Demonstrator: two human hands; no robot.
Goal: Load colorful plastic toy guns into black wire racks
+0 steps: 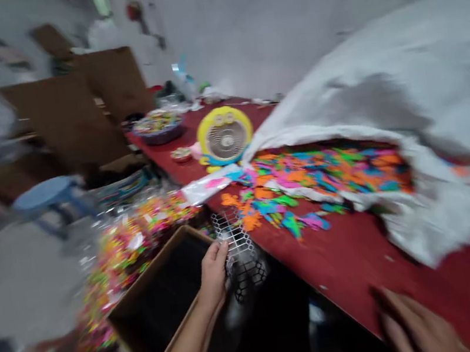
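Big white sack (403, 84) lies on its side on the red surface (341, 254), soft woven-looking cloth, mouth open toward the left. Inside and spilling out: flat neon pieces (307, 179) in orange, pink, green, blue, irregular cut shapes, a loose drift on the surface just past the mouth.

Open cardboard box (157, 304) sits below the surface's near edge, brown walls, dark inside; contents not readable.

Clear plastic bags (134, 242) heaped beside the box, glossy, packed with multicolour bits.

Round yellow desk fan (225, 136) stands on the surface behind the spill, white grille. Further back, a bowl (159, 127) with mixed coloured bits. Blue stool (48, 196) on the floor at left.

Wire mesh basket (241, 255), grid of thin wire, white above and dark below, hangs at the surface's edge between box and surface. Left hand (214, 277) holds its rim, fingers curled over the wire, thumb side toward the box.

Right hand (413, 326) lies flat on the surface near the sack's lower corner, fingers spread, touching nothing else. Heavy motion blur throughout.
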